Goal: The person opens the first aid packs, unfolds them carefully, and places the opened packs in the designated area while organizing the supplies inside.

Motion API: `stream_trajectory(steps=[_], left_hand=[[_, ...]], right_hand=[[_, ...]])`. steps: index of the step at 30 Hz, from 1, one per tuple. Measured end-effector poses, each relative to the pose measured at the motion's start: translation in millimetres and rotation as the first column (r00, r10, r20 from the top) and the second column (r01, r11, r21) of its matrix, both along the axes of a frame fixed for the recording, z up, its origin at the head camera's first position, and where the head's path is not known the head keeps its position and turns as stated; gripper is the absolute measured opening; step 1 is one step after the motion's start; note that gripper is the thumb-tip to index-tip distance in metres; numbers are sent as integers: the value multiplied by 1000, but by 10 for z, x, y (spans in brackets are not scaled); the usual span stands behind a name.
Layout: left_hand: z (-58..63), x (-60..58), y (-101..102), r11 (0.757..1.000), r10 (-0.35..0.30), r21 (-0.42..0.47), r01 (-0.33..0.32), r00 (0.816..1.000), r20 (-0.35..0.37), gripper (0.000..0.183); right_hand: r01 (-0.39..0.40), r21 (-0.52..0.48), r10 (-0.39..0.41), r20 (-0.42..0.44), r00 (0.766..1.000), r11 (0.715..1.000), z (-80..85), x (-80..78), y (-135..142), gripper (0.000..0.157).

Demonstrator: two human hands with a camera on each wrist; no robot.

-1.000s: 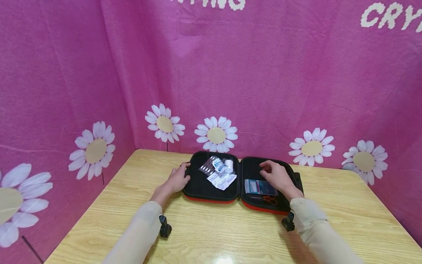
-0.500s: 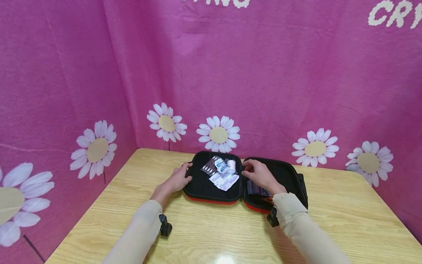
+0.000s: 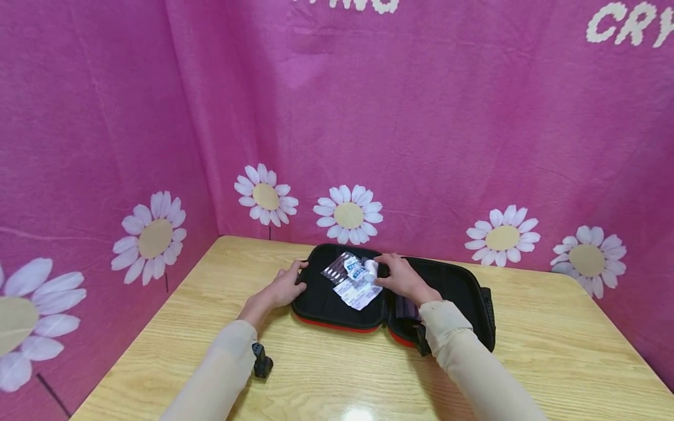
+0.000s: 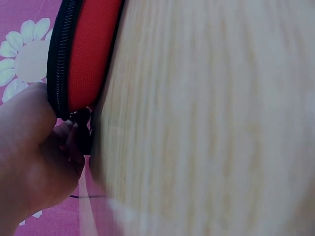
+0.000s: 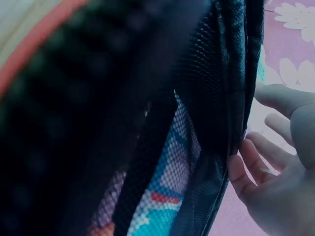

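Observation:
A black zippered case [image 3: 323,301] with a red outer shell lies unfolded on the table. My left hand [image 3: 282,285] grips its left edge; in the left wrist view the thumb lies over the zip rim and the fingers curl under. Inside the left half are a white roll [image 3: 371,268], a clear packet of cotton swabs [image 3: 337,268], a blue-and-white packet [image 3: 355,269] and white paper packets [image 3: 358,293]. My right hand [image 3: 404,279] reaches across the fold, thumb and fingers apart beside the roll. Its fingertips are partly hidden behind the case wall in the right wrist view.
Under my right wrist, the case's right half holds a packet [image 3: 406,309] behind mesh, mostly covered by the arm. The wooden table [image 3: 337,374] runs back to a pink cloth [image 3: 421,146] with printed daisies. A camera [image 3: 262,361] hangs at my left wrist.
My right hand has moved left from over the case's right half to the roll in the left half. The left hand has stayed on the case edge. The right half has swung slightly nearer.

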State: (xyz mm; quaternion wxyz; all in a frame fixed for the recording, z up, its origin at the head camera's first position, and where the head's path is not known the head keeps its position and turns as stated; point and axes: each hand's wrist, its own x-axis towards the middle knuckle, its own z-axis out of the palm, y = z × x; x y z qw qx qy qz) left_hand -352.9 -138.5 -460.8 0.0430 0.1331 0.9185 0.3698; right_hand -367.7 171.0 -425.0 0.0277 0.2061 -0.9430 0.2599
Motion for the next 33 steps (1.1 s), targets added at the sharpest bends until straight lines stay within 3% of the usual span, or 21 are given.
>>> stream_trajectory(steps=[8,16,23,28,33], left_hand=[[36,14,12,1000,11,-9,-11,999,31,54],[5,-17,19,1000,14,-16,-14,999,32,55],[-7,-26,26,1000,26,-15,-26,1000,14,55],[-18,-15,29,1000,30,-6,-30,999,23,55],[-18,-13,31,1000,30,-6,-30,999,27,56]], right_hand=[[-20,142,14,47,999,990,61,-20,-80,58],[26,180,-25,-9,1000,983,109,-5,-137,34],[49,241,-73,88,993,969,174,29,-165,41],[60,305,-76,40,996,951,210,63,-195,30],[64,275,-68,3,998,959,209,64,-175,30]])
